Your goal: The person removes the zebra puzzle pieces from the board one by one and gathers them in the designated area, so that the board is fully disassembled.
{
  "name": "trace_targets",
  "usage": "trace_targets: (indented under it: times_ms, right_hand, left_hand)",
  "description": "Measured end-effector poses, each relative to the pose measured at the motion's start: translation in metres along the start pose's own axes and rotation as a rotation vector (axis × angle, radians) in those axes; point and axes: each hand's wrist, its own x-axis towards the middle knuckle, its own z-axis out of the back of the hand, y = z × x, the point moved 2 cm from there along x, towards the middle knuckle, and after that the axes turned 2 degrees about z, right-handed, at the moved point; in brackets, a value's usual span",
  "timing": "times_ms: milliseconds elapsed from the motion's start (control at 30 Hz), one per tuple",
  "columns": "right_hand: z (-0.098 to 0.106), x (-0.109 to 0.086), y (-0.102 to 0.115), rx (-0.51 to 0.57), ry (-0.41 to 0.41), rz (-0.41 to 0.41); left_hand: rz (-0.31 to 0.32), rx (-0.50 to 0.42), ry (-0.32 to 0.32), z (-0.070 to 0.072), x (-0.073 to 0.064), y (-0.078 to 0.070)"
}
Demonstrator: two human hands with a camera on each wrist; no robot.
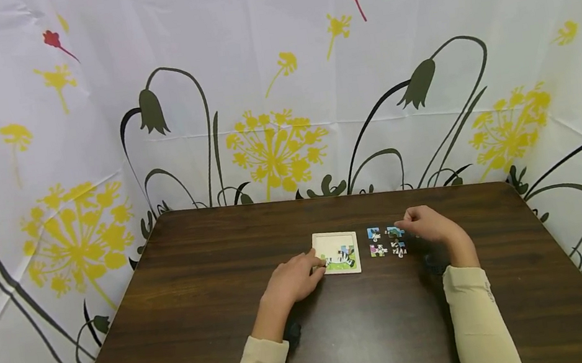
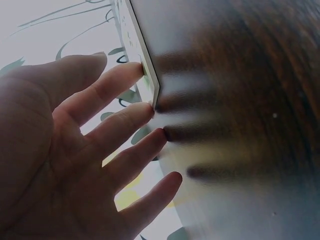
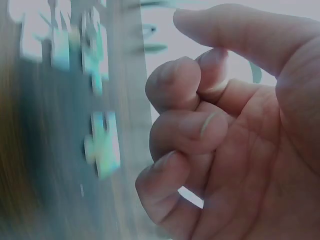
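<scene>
A small square puzzle tray (image 1: 329,242) with a pale wooden frame lies mid-table, its lower part filled by a zebra-and-grass picture. My left hand (image 1: 295,278) rests at the tray's left side, fingers spread, with fingertips (image 2: 145,107) right at its edge. To the right of the tray are several loose jigsaw pieces, among them a blue-topped one (image 1: 373,233) and a pink-and-green one (image 1: 377,250). My right hand (image 1: 430,225) hovers at their right side. Its fingers (image 3: 172,82) are loosely curled, the thumb stands apart, and nothing shows between them. A blurred piece (image 3: 105,147) lies below that hand.
The dark wooden table (image 1: 197,271) reaches back to a white flower-print curtain (image 1: 247,37), which also hangs along both sides. A dark wrist-worn device (image 1: 292,335) shows under the left wrist, and another (image 1: 435,263) by the right.
</scene>
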Motion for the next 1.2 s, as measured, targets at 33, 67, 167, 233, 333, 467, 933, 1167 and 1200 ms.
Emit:
trace_targets:
  times_ms: [33, 67, 167, 233, 333, 467, 933, 1167, 1200]
  right_hand:
    - [-0.005, 0.003, 0.004, 0.002, 0.008, 0.01]
    - [-0.009, 0.006, 0.008, 0.004, 0.019, 0.026]
    - [-0.025, 0.016, 0.024, 0.016, 0.053, 0.076]
    - [-0.036, 0.021, 0.034, 0.011, 0.085, 0.093]
    - [-0.053, 0.028, 0.048, -0.009, 0.142, 0.093]
    - [-0.073, 0.033, 0.059, -0.069, 0.197, 0.069]
    - [-0.088, 0.036, 0.071, -0.159, 0.194, 0.001]
    - [-0.089, 0.035, 0.074, -0.2, 0.181, -0.021]
    - [-0.089, 0.035, 0.074, -0.2, 0.182, -0.025]
  left_hand:
    - [0.0, 0.001, 0.001, 0.0, 0.0, 0.0]
    - [-0.001, 0.002, 0.001, 0.0, 0.0, 0.0]
    - [-0.004, 0.007, 0.001, -0.001, 0.0, 0.001]
    - [-0.006, 0.014, -0.002, -0.002, 0.001, 0.001]
    - [-0.005, 0.038, -0.005, -0.002, 0.002, 0.002]
    - [-0.001, 0.064, 0.002, -0.002, 0.003, 0.001]
    - [-0.011, 0.047, 0.0, -0.001, 0.003, 0.003]
    - [0.0, 0.032, 0.009, -0.003, 0.004, 0.004]
    - [0.004, 0.029, 0.012, -0.004, 0.004, 0.004]
